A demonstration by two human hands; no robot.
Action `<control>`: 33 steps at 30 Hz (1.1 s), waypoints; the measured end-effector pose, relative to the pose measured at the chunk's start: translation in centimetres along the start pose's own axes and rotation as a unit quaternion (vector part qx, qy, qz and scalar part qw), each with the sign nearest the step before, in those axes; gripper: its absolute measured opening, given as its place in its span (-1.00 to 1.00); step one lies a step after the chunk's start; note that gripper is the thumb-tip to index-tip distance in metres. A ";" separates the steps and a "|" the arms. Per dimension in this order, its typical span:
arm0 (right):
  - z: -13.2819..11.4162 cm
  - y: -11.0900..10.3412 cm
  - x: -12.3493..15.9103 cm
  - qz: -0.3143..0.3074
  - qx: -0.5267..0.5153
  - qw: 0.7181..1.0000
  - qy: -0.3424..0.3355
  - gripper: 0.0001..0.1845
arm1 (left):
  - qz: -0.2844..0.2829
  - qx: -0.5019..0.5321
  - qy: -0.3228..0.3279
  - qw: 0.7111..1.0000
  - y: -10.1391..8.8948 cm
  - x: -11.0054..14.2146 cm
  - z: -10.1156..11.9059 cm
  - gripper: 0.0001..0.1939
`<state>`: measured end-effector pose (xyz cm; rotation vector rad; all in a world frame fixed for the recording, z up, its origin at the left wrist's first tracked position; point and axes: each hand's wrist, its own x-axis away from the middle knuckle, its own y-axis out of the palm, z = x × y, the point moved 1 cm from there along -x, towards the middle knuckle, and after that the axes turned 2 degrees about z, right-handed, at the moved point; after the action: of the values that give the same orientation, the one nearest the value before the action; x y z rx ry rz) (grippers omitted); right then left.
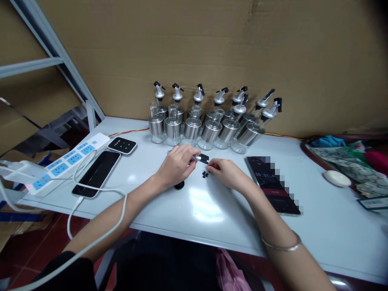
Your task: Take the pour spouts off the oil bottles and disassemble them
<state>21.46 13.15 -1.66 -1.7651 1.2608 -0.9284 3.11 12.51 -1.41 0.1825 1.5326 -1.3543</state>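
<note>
My left hand (177, 163) is closed around a silver pourer spout (196, 157), mostly hidden by the fingers. Black levers (204, 157) lie just past its fingertips. My right hand (224, 171) is in a pinch beside them, but what sits between its fingertips is too small to make out. Several tiny black pieces (205, 174) are on the table left of that hand. Under my left wrist shows part of a round black piece (179, 185). Behind both hands, glass bottles with steel sleeves (173, 129) stand in rows, some topped with silver pourers (198, 95) with black levers.
On the left are a white power strip (66, 161), a phone (97, 173), a small display device (123, 145) and a white cable crossing my left forearm. A phone with a timer (269, 186) lies right of my right hand. Cloth items (342, 157) and a white oval object (337, 178) occupy the far right.
</note>
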 end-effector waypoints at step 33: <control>-1.2 0.4 0.4 -0.011 -0.006 0.999 0.032 -0.88 | 0.000 -0.012 0.006 1.000 0.0 0.0 0.0 -0.87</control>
<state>20.34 12.52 -1.42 -1.7740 1.2912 -0.9984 3.08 12.51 -1.43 0.1757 1.5582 -1.3373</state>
